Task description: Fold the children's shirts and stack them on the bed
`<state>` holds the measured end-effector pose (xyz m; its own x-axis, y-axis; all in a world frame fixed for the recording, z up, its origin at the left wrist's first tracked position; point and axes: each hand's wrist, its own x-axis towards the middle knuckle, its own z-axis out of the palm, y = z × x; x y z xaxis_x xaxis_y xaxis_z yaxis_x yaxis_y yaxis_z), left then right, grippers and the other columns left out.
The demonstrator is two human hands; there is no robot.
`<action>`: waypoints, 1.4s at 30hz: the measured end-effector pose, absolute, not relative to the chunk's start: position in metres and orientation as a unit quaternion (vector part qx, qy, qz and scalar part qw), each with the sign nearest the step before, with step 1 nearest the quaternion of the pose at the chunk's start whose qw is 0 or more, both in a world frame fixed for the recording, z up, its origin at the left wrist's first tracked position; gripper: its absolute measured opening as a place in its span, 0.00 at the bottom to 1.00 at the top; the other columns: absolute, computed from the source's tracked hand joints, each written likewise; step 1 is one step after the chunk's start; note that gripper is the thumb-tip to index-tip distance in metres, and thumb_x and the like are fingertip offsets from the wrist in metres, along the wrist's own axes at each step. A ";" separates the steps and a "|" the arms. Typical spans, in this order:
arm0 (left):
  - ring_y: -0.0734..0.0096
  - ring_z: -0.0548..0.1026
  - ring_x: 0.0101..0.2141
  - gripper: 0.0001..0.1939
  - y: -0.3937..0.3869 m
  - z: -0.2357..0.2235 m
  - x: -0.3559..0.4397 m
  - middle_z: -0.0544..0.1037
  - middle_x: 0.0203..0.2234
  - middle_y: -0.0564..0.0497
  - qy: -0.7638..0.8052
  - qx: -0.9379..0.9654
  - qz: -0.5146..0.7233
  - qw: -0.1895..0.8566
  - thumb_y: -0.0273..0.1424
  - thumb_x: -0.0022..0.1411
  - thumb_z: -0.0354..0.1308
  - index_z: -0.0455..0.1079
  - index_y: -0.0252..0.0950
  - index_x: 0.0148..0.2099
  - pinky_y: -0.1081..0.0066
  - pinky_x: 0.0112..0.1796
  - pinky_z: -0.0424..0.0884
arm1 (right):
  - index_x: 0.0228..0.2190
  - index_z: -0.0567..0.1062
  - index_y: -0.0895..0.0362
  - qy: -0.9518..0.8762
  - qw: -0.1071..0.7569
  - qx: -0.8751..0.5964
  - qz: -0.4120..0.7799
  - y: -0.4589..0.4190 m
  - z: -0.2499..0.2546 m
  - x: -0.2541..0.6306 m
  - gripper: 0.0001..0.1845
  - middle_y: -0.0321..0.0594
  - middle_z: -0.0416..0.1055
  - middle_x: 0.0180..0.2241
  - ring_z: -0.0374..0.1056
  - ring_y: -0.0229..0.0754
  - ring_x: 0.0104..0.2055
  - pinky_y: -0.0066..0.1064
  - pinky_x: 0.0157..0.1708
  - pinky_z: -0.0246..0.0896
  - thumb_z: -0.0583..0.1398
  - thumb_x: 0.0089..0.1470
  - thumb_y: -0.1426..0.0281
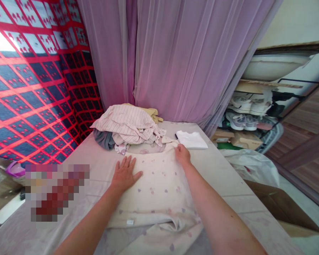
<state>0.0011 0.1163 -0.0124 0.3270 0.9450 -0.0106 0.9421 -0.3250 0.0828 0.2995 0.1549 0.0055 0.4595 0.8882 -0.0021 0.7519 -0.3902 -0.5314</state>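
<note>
A cream garment (156,180) printed with small hearts lies spread over the bed, its near part bunched, with a small white tag showing. My left hand (124,171) rests flat on its left side, fingers apart. At its far right corner my right hand (182,154) is closed on the fabric, the fingertips partly hidden. Just beyond that hand lies a folded white garment (191,139). A heap of loose clothes, with a pink striped garment (130,120) on top, sits at the far left of the bed.
Purple curtains (175,63) hang behind the bed (228,212). On the right stands a rack with shoes (241,120), above a white plastic bag (252,163) and an open cardboard box (279,202). A red and dark patterned cloth (39,78) hangs at left.
</note>
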 end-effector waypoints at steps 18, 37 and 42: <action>0.51 0.44 0.64 0.41 0.119 -0.016 0.002 0.48 0.65 0.42 0.607 0.792 0.041 0.050 0.55 0.60 0.37 0.49 0.33 0.66 0.48 0.59 0.43 | 0.62 0.53 0.56 -0.674 0.075 -0.726 0.117 0.086 0.000 0.234 0.30 0.47 0.44 0.65 0.40 0.49 0.66 0.51 0.61 0.35 0.47 0.60 0.62; 0.53 0.49 0.63 0.30 0.088 -0.010 -0.044 0.54 0.64 0.44 0.514 0.852 0.039 0.086 0.47 0.61 0.45 0.59 0.42 0.62 0.50 0.58 0.48 | 0.41 0.77 0.51 -0.706 0.169 -0.606 0.325 -0.085 0.014 0.321 0.21 0.40 0.57 0.60 0.39 0.47 0.66 0.45 0.62 0.38 0.61 0.40 0.72; 0.52 0.51 0.63 0.26 0.050 -0.014 -0.068 0.57 0.63 0.46 0.450 0.881 0.081 0.122 0.46 0.61 0.47 0.63 0.46 0.59 0.48 0.58 0.49 | 0.33 0.79 0.49 -0.712 0.146 -0.629 0.276 -0.085 0.019 0.312 0.12 0.39 0.64 0.57 0.44 0.50 0.65 0.50 0.62 0.32 0.59 0.45 0.69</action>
<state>-0.0678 0.0501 -0.0139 0.5825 0.8122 0.0326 0.7726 -0.5656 0.2885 0.3121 -0.0851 0.0187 -0.1663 0.9762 -0.1395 0.8157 0.0567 -0.5756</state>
